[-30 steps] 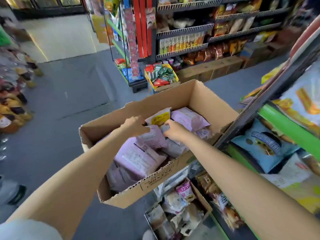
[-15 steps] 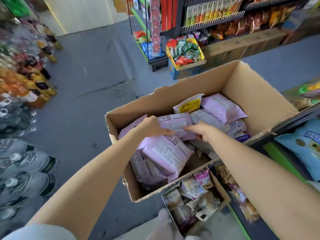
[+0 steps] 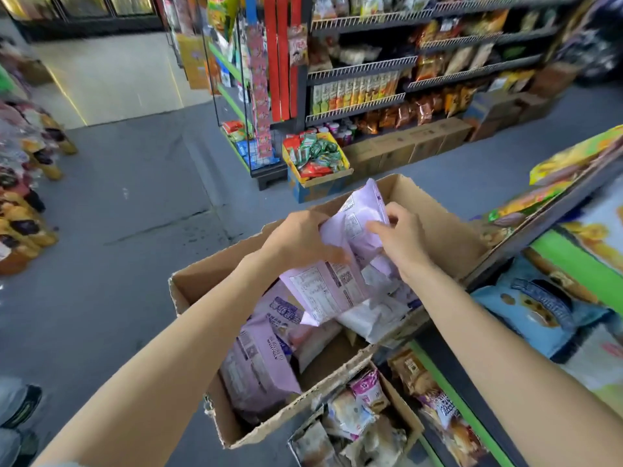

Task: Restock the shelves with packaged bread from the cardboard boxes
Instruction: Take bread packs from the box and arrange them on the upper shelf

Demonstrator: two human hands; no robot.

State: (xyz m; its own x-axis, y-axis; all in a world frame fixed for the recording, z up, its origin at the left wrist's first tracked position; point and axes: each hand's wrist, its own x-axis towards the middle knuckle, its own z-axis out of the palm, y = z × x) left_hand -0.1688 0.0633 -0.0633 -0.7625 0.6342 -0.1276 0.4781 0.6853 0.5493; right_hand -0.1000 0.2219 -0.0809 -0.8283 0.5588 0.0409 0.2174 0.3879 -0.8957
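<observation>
A large open cardboard box (image 3: 202,281) stands in front of me, holding several lilac and white bread packets (image 3: 259,358). Above it, my left hand (image 3: 300,241) and my right hand (image 3: 401,237) both grip a bunch of lilac bread packets (image 3: 340,264), lifted out of the box and tilted up. The top packet (image 3: 364,214) points away from me, its printed back label showing. The shelf (image 3: 556,251) with green edging runs along my right, carrying a blue bread bag (image 3: 539,305) and yellow packs.
A smaller cardboard box (image 3: 401,402) of mixed pastry packets sits low beside the big one. Across the grey aisle floor stand a snack rack (image 3: 357,72), a yellow bin of sweets (image 3: 317,156) and brown cartons. Bottles line the left edge. A shoe (image 3: 20,406) is at lower left.
Both hands have risen out of the box with lilac packets gripped between them; before, they were down among the packets inside it. The view has tilted up toward the far rack.
</observation>
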